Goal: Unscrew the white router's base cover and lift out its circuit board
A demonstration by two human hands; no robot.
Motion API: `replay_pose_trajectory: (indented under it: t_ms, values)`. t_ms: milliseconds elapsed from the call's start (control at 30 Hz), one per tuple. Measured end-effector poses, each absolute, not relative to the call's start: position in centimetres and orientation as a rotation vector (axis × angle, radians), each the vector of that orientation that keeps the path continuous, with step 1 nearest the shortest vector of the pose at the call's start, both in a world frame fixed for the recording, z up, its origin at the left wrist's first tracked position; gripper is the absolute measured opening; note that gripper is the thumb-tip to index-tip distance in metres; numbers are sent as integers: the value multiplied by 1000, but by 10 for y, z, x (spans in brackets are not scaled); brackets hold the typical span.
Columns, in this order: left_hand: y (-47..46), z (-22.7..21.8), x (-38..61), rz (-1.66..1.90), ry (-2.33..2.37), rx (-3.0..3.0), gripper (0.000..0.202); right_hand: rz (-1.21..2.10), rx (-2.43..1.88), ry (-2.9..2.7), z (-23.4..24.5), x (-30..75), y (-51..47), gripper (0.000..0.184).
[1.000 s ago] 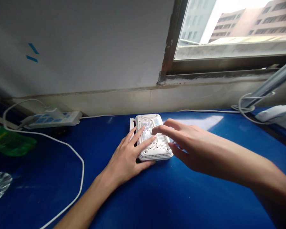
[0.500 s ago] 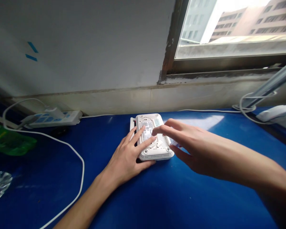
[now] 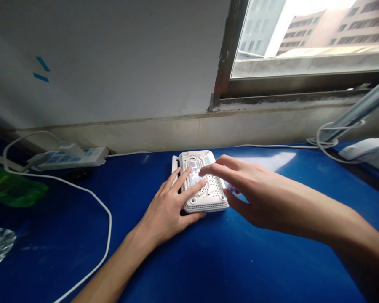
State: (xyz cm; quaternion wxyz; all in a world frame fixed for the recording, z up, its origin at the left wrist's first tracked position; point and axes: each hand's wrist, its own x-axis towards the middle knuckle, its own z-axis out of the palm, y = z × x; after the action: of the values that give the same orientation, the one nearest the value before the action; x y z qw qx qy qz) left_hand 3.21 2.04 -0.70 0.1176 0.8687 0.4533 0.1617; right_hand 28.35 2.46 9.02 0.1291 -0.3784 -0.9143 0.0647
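Left hand [image 3: 167, 206] lies open on white router [image 3: 205, 198], right hand [image 3: 249, 193] open over it.

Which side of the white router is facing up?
The underside: the white router lies upside down on the blue table, showing a label, vent holes and round feet beside the left hand.

Grimy white wall [image 3: 107, 63], daylit window [image 3: 312, 38], blue table [image 3: 271, 269]
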Motion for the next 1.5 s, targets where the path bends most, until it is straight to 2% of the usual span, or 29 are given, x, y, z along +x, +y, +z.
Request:
replay_pose_trajectory:
  t_ms: [100,133,200,300,367,433,567,600,733,833,900,967,1067,1100,1167,1367,1433,1500]
  values:
    - [20,-6,32,457,1335,2538,79,178,-1215,-2646,90,277,29,27]
    - [20,-6,32,456,1336,2537,79,179,-1229,-2646,89,276,31,20]
    - [20,-6,32,460,1336,2538,79,187,-1187,-2653,87,277,33,25]
    - [21,-7,32,481,1329,2538,80,200,-1065,-2665,85,284,31,56]
    - [21,-7,32,484,1326,2537,80,211,-1045,-2676,86,288,29,67]
    - [21,-7,32,474,1330,2534,80,215,-1078,-2669,88,289,28,60]
    - [20,-6,33,449,1349,2526,79,222,-1172,-2652,95,281,31,17]
    - [20,-6,33,448,1350,2527,78,212,-1173,-2661,96,279,32,14]
    - [20,-6,33,447,1349,2531,76,186,-1041,-2714,96,281,33,26]
    - [21,-6,33,448,1346,2527,78,159,-982,-2706,94,287,29,54]
    - [21,-6,33,452,1342,2526,80,143,-998,-2690,94,290,26,65]
    - [21,-7,33,456,1343,2525,79,157,-1040,-2681,96,288,26,56]
    - [20,-6,33,454,1345,2527,76,210,-1119,-2685,99,282,30,21]
    - [20,-6,33,452,1344,2529,76,227,-1124,-2696,100,280,31,17]
    - [20,-6,33,446,1345,2529,76,249,-1082,-2718,100,279,34,21]
    - [21,-5,33,435,1349,2530,78,187,-981,-2657,96,287,30,57]
    - [21,-6,33,430,1352,2526,79,182,-1002,-2649,97,285,30,50]
    - [21,-6,33,426,1355,2524,78,195,-1035,-2653,98,282,31,32]
